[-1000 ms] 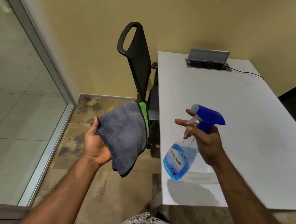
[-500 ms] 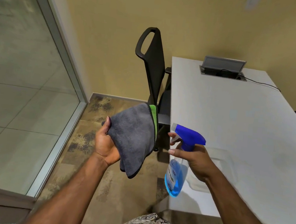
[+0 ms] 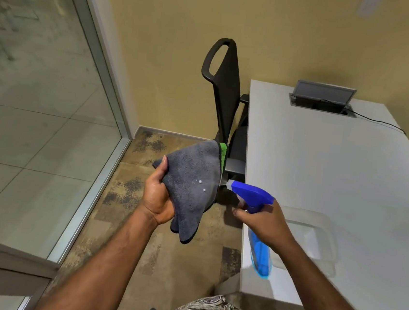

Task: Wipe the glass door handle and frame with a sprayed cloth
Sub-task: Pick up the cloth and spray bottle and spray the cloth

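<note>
My left hand point(image 3: 156, 195) holds a folded grey cloth point(image 3: 191, 186) with a green edge, draped over the fingers at mid-frame. Two small white droplets show on the cloth's face. My right hand point(image 3: 264, 220) grips the neck of a spray bottle point(image 3: 257, 198) with a blue trigger head and blue liquid; its nozzle points at the cloth from a few centimetres away, with a faint mist at the tip. The glass panel point(image 3: 26, 111) with its metal frame point(image 3: 101, 50) fills the left side. No door handle is in view.
A black office chair point(image 3: 224, 88) stands behind the cloth against the yellow wall. A white desk point(image 3: 335, 168) takes up the right, with a grey cable box point(image 3: 323, 96) at its far end and a clear plastic tray point(image 3: 316, 237) by my right arm. Patterned carpet lies below.
My right hand brought the bottle left and turned its nozzle onto the cloth, and the trigger finger has pulled in. Droplets have appeared on the cloth. The view shifted right and down.
</note>
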### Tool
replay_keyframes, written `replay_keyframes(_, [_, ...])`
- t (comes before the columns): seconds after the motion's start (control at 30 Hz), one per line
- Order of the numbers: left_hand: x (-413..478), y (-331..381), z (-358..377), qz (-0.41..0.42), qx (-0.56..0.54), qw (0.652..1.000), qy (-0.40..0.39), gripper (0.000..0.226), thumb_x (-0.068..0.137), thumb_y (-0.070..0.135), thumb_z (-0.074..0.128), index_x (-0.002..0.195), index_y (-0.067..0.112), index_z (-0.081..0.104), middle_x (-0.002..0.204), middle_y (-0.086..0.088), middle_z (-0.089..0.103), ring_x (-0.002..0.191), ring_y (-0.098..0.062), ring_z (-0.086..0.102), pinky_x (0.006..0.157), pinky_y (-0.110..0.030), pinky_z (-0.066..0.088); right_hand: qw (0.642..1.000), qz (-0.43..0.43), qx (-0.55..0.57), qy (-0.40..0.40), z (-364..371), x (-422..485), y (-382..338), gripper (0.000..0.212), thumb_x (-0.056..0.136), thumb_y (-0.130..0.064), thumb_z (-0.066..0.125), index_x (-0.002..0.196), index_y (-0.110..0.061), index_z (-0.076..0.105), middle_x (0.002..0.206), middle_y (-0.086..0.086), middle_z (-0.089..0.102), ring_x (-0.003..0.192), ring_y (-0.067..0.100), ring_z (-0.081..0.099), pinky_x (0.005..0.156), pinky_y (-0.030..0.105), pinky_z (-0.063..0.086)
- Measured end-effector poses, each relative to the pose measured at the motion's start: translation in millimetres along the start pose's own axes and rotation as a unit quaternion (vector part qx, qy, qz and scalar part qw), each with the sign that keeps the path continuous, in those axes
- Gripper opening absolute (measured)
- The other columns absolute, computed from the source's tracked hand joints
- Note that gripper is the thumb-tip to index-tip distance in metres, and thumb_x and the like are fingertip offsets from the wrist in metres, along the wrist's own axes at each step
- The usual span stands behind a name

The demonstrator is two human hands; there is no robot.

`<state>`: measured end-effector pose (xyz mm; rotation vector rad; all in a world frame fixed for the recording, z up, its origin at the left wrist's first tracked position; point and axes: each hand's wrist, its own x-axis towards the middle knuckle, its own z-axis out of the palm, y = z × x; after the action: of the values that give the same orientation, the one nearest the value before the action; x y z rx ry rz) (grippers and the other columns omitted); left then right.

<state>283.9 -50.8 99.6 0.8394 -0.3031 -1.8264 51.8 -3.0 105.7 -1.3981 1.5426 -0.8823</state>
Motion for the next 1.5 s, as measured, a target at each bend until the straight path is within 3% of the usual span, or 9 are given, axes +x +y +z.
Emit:
replay_keyframes(0.3, [-2.8, 4.3, -3.7, 0.018, -0.009, 1.0, 0.003, 0.065, 0.102, 0.058, 0.037, 0.105, 0.011, 0.082, 0.124, -0.017, 0.07, 0.113, -0.033, 0.068, 0.099, -0.048, 0.047, 0.999, -0.017, -0.018, -0.021, 0.2, -4.3, 1.3, 0.023, 0.079, -0.01, 0.079, 0.098, -0.019, 0.07, 0.086, 0.0, 0.071, 0.081, 0.016, 0.068, 0.074, 0.024, 0.059])
replay_keyframes(0.43, [-2.6, 8.5, -7.5, 0.027, -0.012, 1.0, 0.005, 0.065, 0.101, 0.059, 0.038, 0.11, 0.011, 0.081, 0.131, -0.018, 0.067, 0.122, -0.035, 0.064, 0.103, -0.05, 0.045, 1.0, -0.004, 0.011, 0.002, -1.4, -8.7, 0.5, 0.021, 0.08, -0.007, 0.077, 0.091, -0.022, 0.067, 0.071, -0.008, 0.066, 0.07, 0.002, 0.065, 0.061, 0.012, 0.051])
replay_keyframes(0.6, [-3.2, 13.0, -6.5, 0.035, -0.009, 0.999, 0.0, 0.064, 0.1, 0.059, 0.039, 0.108, 0.012, 0.081, 0.128, -0.017, 0.068, 0.117, -0.032, 0.067, 0.097, -0.048, 0.048, 1.0, 0.024, 0.005, 0.018, -1.0, -11.5, 1.2, 0.02, 0.081, -0.011, 0.078, 0.091, -0.019, 0.063, 0.067, -0.002, 0.061, 0.063, 0.011, 0.06, 0.057, 0.013, 0.048])
replay_keyframes(0.83, [-3.2, 14.5, -7.9, 0.041, -0.005, 0.999, 0.007, 0.063, 0.098, 0.06, 0.04, 0.118, 0.012, 0.076, 0.134, -0.018, 0.065, 0.121, -0.034, 0.064, 0.097, -0.049, 0.048, 0.999, 0.008, 0.015, -0.031, -5.7, -15.8, -2.2, 0.027, 0.08, -0.006, 0.077, 0.091, -0.025, 0.062, 0.057, -0.024, 0.061, 0.061, -0.007, 0.06, 0.055, 0.007, 0.047])
replay_keyframes(0.93, [-3.1, 13.4, -7.8, 0.04, -0.002, 0.999, 0.007, 0.062, 0.095, 0.06, 0.044, 0.11, 0.013, 0.081, 0.134, -0.018, 0.065, 0.124, -0.035, 0.062, 0.101, -0.05, 0.046, 1.0, 0.002, 0.016, -0.024, -3.9, -14.1, -3.4, 0.025, 0.081, -0.007, 0.077, 0.095, -0.023, 0.064, 0.059, -0.023, 0.061, 0.062, -0.005, 0.06, 0.057, 0.009, 0.048])
replay_keyframes(1.17, [-3.3, 7.6, -11.5, 0.028, -0.009, 0.999, 0.013, 0.065, 0.101, 0.061, 0.038, 0.113, 0.012, 0.079, 0.135, -0.019, 0.064, 0.125, -0.035, 0.061, 0.101, -0.049, 0.047, 0.998, 0.024, 0.038, 0.034, 2.3, -15.3, -0.3, 0.027, 0.082, -0.004, 0.075, 0.078, -0.024, 0.057, 0.059, -0.007, 0.054, 0.058, 0.008, 0.056, 0.049, 0.006, 0.043])
replay_keyframes(1.3, [-1.9, 7.8, -7.4, 0.024, -0.006, 1.0, 0.015, 0.066, 0.1, 0.061, 0.039, 0.111, 0.011, 0.08, 0.135, -0.019, 0.064, 0.124, -0.036, 0.061, 0.102, -0.05, 0.046, 0.999, 0.001, 0.039, 0.007, -4.8, -12.1, -2.0, 0.027, 0.081, -0.004, 0.076, 0.086, -0.026, 0.062, 0.055, -0.017, 0.058, 0.059, -0.001, 0.059, 0.054, 0.008, 0.046])
replay_keyframes(1.4, [-1.3, 7.2, -7.2, 0.023, -0.009, 1.0, 0.017, 0.067, 0.101, 0.061, 0.038, 0.111, 0.011, 0.08, 0.132, -0.019, 0.066, 0.122, -0.035, 0.063, 0.102, -0.051, 0.045, 0.998, 0.015, 0.058, 0.021, -6.7, -12.5, 4.6, 0.029, 0.081, -0.001, 0.076, 0.083, -0.026, 0.061, 0.056, -0.012, 0.058, 0.059, 0.001, 0.06, 0.053, 0.008, 0.047])
replay_keyframes(1.5, [0.0, 4.0, -11.5, 0.022, -0.019, 1.0, 0.011, 0.066, 0.1, 0.061, 0.039, 0.121, 0.01, 0.075, 0.136, -0.019, 0.063, 0.126, -0.037, 0.06, 0.108, -0.053, 0.042, 0.993, 0.037, 0.094, 0.061, -7.0, -15.4, 20.7, 0.026, 0.081, 0.001, 0.074, 0.09, -0.023, 0.066, 0.072, -0.004, 0.069, 0.075, 0.011, 0.068, 0.063, 0.015, 0.054])
